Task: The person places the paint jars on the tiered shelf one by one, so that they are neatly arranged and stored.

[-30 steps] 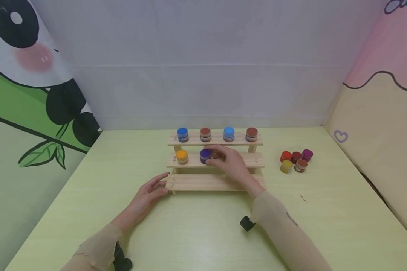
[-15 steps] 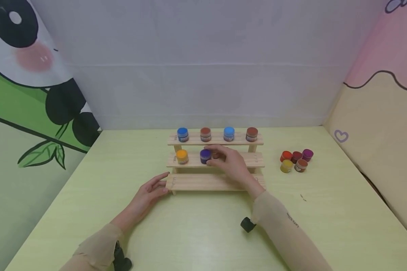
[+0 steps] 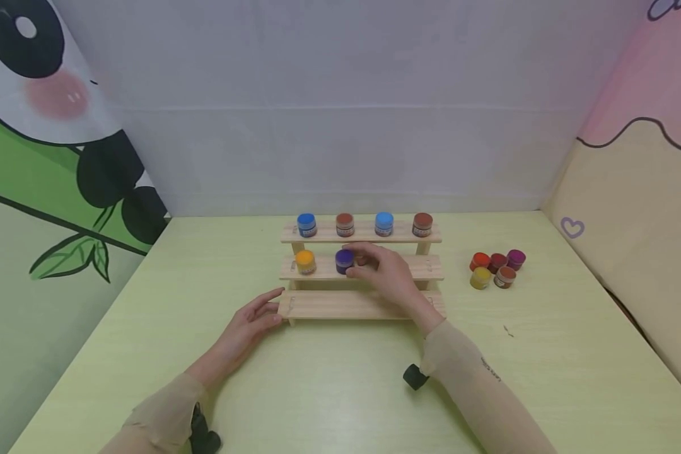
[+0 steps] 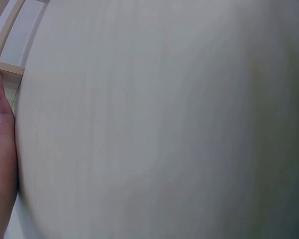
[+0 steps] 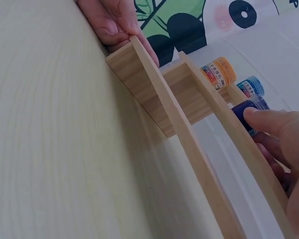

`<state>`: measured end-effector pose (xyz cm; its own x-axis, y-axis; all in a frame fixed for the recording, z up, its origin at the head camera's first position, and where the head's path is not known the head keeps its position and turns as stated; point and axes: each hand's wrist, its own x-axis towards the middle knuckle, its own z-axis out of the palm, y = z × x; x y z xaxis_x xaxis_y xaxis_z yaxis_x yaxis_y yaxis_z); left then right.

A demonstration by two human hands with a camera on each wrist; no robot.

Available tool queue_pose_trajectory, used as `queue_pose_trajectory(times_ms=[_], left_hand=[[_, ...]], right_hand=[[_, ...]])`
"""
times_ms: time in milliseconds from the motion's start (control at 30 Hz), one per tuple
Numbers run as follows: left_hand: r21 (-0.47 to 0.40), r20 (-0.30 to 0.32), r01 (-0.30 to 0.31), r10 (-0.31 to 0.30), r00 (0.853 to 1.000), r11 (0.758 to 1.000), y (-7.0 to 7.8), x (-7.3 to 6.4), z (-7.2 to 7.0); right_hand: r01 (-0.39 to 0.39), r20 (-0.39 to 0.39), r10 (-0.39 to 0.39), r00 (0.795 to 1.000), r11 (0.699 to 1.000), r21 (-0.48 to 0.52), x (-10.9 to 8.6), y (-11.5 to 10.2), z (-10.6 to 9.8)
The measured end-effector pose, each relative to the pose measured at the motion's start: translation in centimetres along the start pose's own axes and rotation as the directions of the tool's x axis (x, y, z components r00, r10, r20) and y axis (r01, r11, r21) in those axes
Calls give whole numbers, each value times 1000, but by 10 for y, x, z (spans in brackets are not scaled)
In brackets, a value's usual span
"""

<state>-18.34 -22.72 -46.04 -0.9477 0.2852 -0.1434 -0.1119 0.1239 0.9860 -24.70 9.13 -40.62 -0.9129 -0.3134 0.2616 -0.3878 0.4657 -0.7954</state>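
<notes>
A three-tier wooden rack (image 3: 340, 305) stands on the table. My left hand (image 3: 252, 323) holds the left end of its lowest shelf, thumb at the front edge and forefinger toward the back. My right hand (image 3: 387, 275) pinches a dark blue paint jar (image 3: 343, 262) on the middle shelf between thumb and fingers. Beside it on that shelf is an orange-yellow paint jar (image 3: 305, 262). The right wrist view shows the thumb against the side of the dark blue jar (image 5: 244, 110); its base is partly hidden there.
Along the top shelf stand a blue jar (image 3: 306, 225), a brown jar (image 3: 345, 225), a light blue jar (image 3: 383, 224) and another brown jar (image 3: 422, 225). Several more jars, including a yellow jar (image 3: 480, 278), cluster right of the rack. A pale wall (image 3: 340, 157) rises behind.
</notes>
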Motion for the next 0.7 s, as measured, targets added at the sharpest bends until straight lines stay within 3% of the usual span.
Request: queue_pose_trajectory(times_ms=[500, 700], left_hand=[[-7, -3, 2, -2, 1000, 1000, 0, 1, 0], [-16, 0, 2, -2, 1000, 1000, 0, 1, 0]], right_hand=[[-10, 7, 10, 1000, 1000, 17, -1, 1, 0], [23, 34, -25, 999, 997, 70, -4, 3, -6]])
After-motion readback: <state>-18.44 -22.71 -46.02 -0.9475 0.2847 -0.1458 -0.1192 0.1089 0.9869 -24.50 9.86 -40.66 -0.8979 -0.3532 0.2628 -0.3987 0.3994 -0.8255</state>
